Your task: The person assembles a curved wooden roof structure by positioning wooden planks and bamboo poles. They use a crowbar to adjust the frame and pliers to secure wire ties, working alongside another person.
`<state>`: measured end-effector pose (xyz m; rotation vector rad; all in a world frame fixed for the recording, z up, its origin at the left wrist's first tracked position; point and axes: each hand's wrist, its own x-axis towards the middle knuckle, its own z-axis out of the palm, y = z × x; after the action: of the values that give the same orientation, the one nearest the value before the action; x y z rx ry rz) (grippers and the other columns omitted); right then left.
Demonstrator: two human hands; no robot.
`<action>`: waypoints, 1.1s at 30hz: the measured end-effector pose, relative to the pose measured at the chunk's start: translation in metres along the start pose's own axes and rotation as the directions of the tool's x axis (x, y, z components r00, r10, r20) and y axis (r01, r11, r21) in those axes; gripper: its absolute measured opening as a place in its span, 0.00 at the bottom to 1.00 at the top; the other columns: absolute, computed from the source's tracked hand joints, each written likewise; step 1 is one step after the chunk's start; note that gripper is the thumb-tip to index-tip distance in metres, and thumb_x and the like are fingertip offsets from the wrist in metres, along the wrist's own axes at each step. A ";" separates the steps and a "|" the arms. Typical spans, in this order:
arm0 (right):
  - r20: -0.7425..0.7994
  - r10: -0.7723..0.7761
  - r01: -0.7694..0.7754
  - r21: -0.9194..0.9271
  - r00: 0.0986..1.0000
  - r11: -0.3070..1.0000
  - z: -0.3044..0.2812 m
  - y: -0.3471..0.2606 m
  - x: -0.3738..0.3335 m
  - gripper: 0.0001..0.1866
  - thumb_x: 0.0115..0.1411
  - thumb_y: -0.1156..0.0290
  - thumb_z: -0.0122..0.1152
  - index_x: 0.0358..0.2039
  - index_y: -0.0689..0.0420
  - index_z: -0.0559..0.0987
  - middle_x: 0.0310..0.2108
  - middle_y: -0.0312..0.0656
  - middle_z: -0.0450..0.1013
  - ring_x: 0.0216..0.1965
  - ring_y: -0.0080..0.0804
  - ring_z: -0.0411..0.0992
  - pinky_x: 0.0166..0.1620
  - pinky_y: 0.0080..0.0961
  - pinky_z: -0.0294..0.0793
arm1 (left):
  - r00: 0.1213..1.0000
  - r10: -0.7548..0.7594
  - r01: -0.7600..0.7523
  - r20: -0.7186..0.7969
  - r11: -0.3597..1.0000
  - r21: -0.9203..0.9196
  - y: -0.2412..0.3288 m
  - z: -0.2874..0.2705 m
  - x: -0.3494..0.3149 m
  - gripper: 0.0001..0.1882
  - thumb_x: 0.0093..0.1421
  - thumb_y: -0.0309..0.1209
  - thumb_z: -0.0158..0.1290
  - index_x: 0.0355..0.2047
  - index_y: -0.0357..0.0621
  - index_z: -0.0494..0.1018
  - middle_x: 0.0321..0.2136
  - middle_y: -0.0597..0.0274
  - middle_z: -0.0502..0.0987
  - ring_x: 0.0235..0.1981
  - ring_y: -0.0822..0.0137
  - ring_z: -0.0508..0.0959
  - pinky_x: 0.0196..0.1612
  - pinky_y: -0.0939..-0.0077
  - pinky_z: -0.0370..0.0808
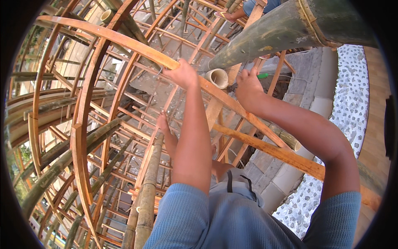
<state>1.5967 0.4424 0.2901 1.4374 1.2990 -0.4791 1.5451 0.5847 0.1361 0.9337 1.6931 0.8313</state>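
Observation:
My left hand (182, 75) is wrapped round a long orange-brown wooden strip (120, 39), which slants across the view from the upper left towards the lower right. A thin curved metal piece (160, 70) shows beside those fingers. To the right, my right hand (250, 89) is closed with its fingers curled; what lies inside is hidden. A small green piece (263, 76) sticks out just beyond its fingers, and I cannot tell whether the hand holds it. Between both hands stands the open end of a pale bamboo pole (217, 78).
A thick green bamboo pole (265, 35) runs across the upper right. Curved wooden ribs (89, 83) and bamboo poles (147, 186) form an open lattice at left and below. A stone kerb (304, 103) and white pebbled strip (352, 91) lie right. Another person's foot (226, 16) shows at the top.

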 end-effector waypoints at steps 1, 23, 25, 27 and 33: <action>0.017 0.012 -0.012 0.009 1.000 1.000 -0.006 -0.001 -0.002 0.19 0.58 0.64 0.65 0.51 0.49 0.85 0.56 0.43 0.69 0.57 0.46 0.63 0.51 0.55 0.59 | 0.999 -0.031 0.031 0.030 0.999 0.009 0.005 -0.002 -0.004 0.37 0.58 0.31 0.55 0.65 0.34 0.53 0.51 0.36 0.75 0.50 0.40 0.78 0.56 0.51 0.71; 0.111 0.101 -0.112 0.094 0.989 0.989 -0.026 -0.014 0.006 0.28 0.54 0.59 0.73 0.55 0.52 0.82 0.60 0.49 0.67 0.58 0.48 0.66 0.53 0.54 0.64 | 0.988 -0.125 0.125 0.091 0.992 0.004 0.005 -0.008 0.000 0.38 0.58 0.34 0.54 0.65 0.35 0.52 0.50 0.34 0.76 0.49 0.36 0.78 0.52 0.45 0.73; 0.152 0.040 -0.061 0.137 0.988 0.989 -0.031 -0.008 0.004 0.27 0.54 0.60 0.72 0.55 0.51 0.82 0.62 0.49 0.65 0.59 0.49 0.65 0.55 0.55 0.64 | 0.989 -0.117 0.118 0.095 0.993 -0.007 0.008 -0.008 -0.002 0.38 0.59 0.34 0.54 0.65 0.35 0.52 0.50 0.34 0.75 0.49 0.36 0.78 0.52 0.45 0.73; 0.140 0.036 -0.044 0.050 0.990 0.998 -0.028 -0.010 0.004 0.28 0.55 0.59 0.72 0.57 0.49 0.81 0.60 0.49 0.66 0.61 0.49 0.63 0.56 0.57 0.63 | 0.990 -0.108 0.108 0.092 0.994 -0.001 0.010 -0.008 -0.006 0.37 0.59 0.33 0.54 0.65 0.34 0.52 0.51 0.33 0.74 0.48 0.36 0.78 0.52 0.44 0.73; 0.058 0.084 -0.083 -0.019 0.995 0.996 -0.034 -0.001 -0.022 0.16 0.58 0.67 0.65 0.47 0.53 0.86 0.54 0.45 0.68 0.57 0.44 0.63 0.52 0.52 0.60 | 0.991 -0.091 0.088 0.100 0.996 0.032 0.007 -0.008 -0.002 0.38 0.59 0.33 0.54 0.64 0.30 0.50 0.51 0.29 0.73 0.50 0.35 0.77 0.54 0.46 0.72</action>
<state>1.5768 0.4622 0.3191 1.4474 1.1892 -0.4509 1.5394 0.5859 0.1450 0.8970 1.6501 0.6913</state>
